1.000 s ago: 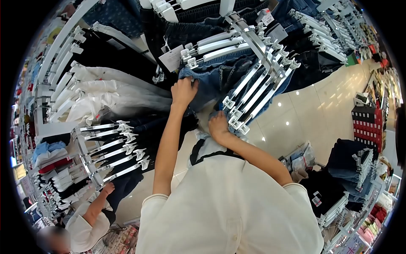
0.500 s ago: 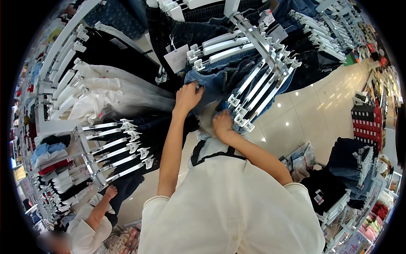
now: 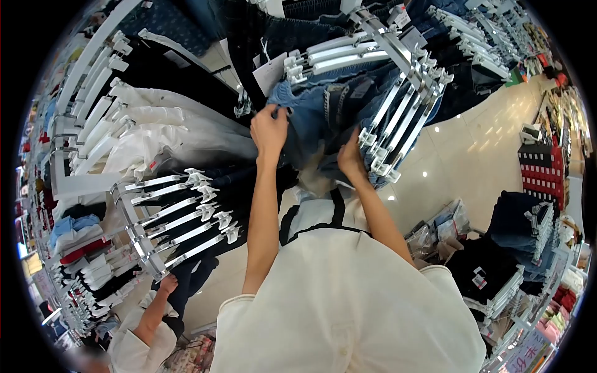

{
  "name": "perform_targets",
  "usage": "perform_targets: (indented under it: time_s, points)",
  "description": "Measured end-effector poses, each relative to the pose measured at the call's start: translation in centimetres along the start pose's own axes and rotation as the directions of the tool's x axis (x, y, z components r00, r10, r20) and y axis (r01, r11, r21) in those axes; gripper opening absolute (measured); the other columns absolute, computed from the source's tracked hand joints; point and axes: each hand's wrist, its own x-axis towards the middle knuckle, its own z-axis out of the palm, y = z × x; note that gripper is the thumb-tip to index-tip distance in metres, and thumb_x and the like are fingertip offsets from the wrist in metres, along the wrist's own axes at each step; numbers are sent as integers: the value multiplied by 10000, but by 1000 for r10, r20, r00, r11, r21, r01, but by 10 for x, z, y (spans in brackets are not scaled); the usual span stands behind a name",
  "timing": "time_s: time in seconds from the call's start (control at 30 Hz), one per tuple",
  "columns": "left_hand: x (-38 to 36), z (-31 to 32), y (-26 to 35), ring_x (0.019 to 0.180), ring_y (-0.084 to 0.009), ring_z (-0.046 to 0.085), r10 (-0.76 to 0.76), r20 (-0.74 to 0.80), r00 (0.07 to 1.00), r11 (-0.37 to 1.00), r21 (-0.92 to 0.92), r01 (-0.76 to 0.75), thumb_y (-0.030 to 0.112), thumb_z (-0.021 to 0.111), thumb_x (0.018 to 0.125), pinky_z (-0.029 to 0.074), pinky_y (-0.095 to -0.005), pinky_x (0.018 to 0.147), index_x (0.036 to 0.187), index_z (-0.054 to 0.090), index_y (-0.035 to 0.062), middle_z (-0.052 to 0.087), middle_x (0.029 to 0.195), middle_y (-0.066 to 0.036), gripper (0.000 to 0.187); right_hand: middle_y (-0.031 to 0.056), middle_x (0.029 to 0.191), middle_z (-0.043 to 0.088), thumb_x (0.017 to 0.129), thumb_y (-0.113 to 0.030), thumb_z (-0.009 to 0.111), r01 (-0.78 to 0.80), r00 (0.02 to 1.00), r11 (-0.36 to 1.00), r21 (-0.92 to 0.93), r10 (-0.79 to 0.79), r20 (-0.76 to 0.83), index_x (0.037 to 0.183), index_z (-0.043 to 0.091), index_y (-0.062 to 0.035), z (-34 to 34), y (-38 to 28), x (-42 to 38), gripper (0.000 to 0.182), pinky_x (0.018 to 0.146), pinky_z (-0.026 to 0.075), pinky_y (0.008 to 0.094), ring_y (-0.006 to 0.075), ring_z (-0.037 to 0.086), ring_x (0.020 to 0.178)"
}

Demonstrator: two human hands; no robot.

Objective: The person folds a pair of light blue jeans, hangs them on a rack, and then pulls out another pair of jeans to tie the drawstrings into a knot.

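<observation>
My left hand [image 3: 269, 132] is closed, its fingers curled on the left edge of light blue jeans [image 3: 301, 105] that hang from white clip hangers. To its right, my right hand [image 3: 352, 160] lies with fingers stretched out against the side of darker blue jeans [image 3: 388, 127] under a second group of hangers [image 3: 404, 118]. Some of its fingertips are hidden by the denim. Between the hands is a gap where the cloth is blurred. A white paper tag [image 3: 270, 73] hangs just above my left hand.
White trousers [image 3: 177, 140] hang on the rack at left, above black garments on hangers [image 3: 183, 217]. A metal rack arm [image 3: 398, 53] runs above the jeans. At lower left is another person [image 3: 146, 326], one hand by a rack. Folded jeans [image 3: 519, 217] sit at right.
My right hand has moved right and up, and the right group of jeans has shifted right. My left hand has risen slightly along the light blue jeans. The view has shifted a little.
</observation>
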Motion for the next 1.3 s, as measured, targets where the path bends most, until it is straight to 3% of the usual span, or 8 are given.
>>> perform_targets:
  time_s: [0.1, 0.2, 0.27, 0.37, 0.57, 0.8, 0.87, 1.3]
  points:
    - [9, 0, 1, 709, -302, 739, 66, -72, 995, 992, -107, -74, 215, 657, 884, 548, -385, 724, 963, 727, -22, 717, 705, -175, 260, 364, 1511, 337, 893, -194, 638, -411, 897, 897, 165, 366, 247, 1493, 256, 98, -33, -13, -6, 769, 1198, 242, 431, 495, 332, 1409]
    - [10, 3, 3, 708, -271, 749, 52, -44, 998, 988, -145, -57, 177, 655, 891, 550, -352, 710, 947, 708, -69, 723, 714, -188, 258, 378, 1460, 400, 880, -243, 657, -434, 901, 863, 260, 407, 151, 1440, 374, 94, -26, -7, -2, 712, 1174, 276, 446, 513, 372, 1373]
    - [11, 4, 2, 696, -246, 748, 54, -6, 999, 980, -189, -54, 165, 653, 897, 549, -336, 691, 978, 693, -85, 725, 711, -183, 266, 370, 1419, 453, 859, -252, 669, -236, 965, 971, 31, 238, -108, 1418, 412, 91, 32, 48, 28, 704, 1156, 299, 466, 508, 416, 1341]
    - [10, 2, -3, 672, -206, 741, 63, 77, 995, 962, -270, -40, 152, 649, 910, 547, -308, 652, 1055, 661, -107, 731, 720, -179, 297, 263, 1193, 608, 829, -153, 659, 41, 908, 957, 287, 84, -411, 1247, 568, -32, 64, 54, 60, 444, 1015, 417, 463, 422, 572, 1127]
    - [4, -8, -8, 876, -197, 741, 99, 219, 971, 941, -338, -20, 165, 672, 966, 566, -268, 620, 1170, 581, -169, 707, 963, -167, 401, 131, 1236, 649, 892, 36, 660, 102, 988, 562, 821, 38, -149, 1277, 557, 13, 83, 30, 93, 399, 994, 482, 309, 220, 616, 1163]
    - [1, -17, -18, 946, -169, 721, 167, 271, 948, 925, -376, -55, 214, 701, 959, 567, -265, 643, 1139, 643, -50, 706, 992, -92, 325, 109, 1125, 717, 984, -127, 648, -56, 998, 619, 783, 14, 60, 1133, 639, 3, 82, 61, 99, 198, 933, 515, 279, 177, 670, 1072]
    - [0, -16, -18, 941, -162, 718, 183, 254, 950, 929, -362, -82, 218, 705, 955, 576, -267, 639, 1150, 646, -62, 702, 1015, -89, 346, 127, 1137, 706, 1021, -173, 597, -197, 980, 297, 934, 28, 198, 1135, 590, -26, 68, 52, 86, 186, 947, 532, 303, 214, 673, 1094]
    - [-12, 0, -4, 931, -165, 711, 138, 207, 969, 923, -382, -50, 235, 731, 936, 584, -272, 646, 1142, 655, -64, 698, 982, -92, 370, 119, 1189, 646, 893, 54, 688, 79, 986, 429, 900, -166, -7, 1207, 554, -24, 56, 31, 73, 350, 968, 498, 276, 174, 630, 1086]
